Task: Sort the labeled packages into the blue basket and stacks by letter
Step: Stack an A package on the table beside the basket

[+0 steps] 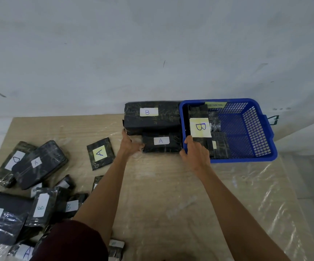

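Observation:
A blue basket stands at the table's far right and holds black wrapped packages, the top one labelled B. Left of it, against the wall, a large black package labelled B lies behind a smaller package labelled A. My left hand grips the left end of that A package, thumb up by the big B package's corner. My right hand holds the basket's near-left corner, thumb outside the wall and fingers over the rim, touching the B package inside.
A flat package labelled A lies alone left of my left arm. Several more labelled black packages are heaped at the near left. Wrinkled clear plastic film covers the wooden table. A pale wall rises right behind the basket.

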`<action>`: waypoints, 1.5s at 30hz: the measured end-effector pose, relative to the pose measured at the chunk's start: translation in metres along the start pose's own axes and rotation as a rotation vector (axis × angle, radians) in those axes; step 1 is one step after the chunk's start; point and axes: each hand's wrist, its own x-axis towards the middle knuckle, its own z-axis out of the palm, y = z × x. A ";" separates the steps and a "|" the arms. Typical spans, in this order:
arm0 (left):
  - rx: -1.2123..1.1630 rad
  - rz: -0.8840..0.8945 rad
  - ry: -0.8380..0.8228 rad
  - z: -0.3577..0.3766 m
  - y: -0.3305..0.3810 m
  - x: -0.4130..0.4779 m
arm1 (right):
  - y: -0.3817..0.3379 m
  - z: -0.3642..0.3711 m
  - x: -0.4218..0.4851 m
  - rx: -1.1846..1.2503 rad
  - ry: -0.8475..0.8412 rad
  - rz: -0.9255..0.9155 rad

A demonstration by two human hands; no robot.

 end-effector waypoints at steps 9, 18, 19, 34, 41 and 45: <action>0.245 -0.051 0.067 -0.065 -0.009 -0.006 | -0.041 0.010 0.005 -0.086 0.052 -0.081; 0.686 0.103 0.068 -0.162 -0.062 0.021 | -0.142 0.096 0.021 0.273 -0.357 0.053; 0.685 0.092 0.053 -0.168 -0.066 0.026 | -0.152 0.107 0.022 0.362 -0.402 0.111; 0.175 -0.065 -0.188 -0.212 -0.081 0.056 | -0.236 0.152 0.028 0.733 -0.414 0.388; 0.048 -0.047 -0.181 -0.216 -0.086 0.046 | -0.251 0.153 0.022 0.760 -0.327 0.229; -0.036 -0.092 -0.188 -0.217 -0.085 0.046 | -0.251 0.148 0.010 1.082 -0.109 0.499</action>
